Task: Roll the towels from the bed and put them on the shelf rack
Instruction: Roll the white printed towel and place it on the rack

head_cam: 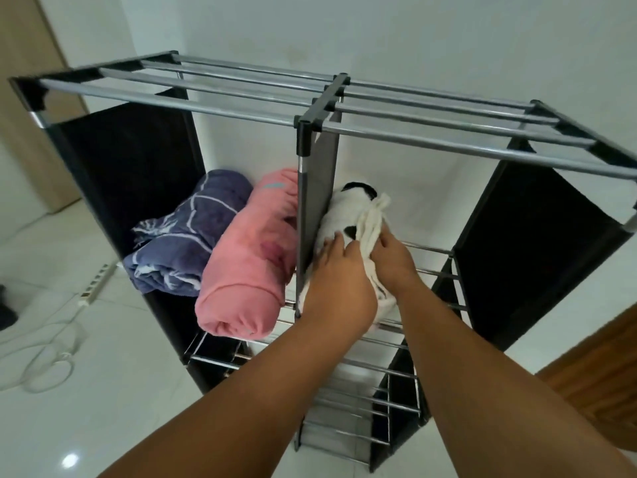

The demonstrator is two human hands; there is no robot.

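White with black patches, the rolled towel point(348, 215) lies in the shelf rack's point(310, 108) right compartment, left hand point(336, 281) and right hand point(393, 260) gripping it; purple towel point(186, 236) and pink towel point(248, 257) fill the left.

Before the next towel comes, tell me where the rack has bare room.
Free: the right compartment's bars between the white towel and the black right side panel, and the top rails. Crowded: the left compartment, filled by the purple towel and pink towel.
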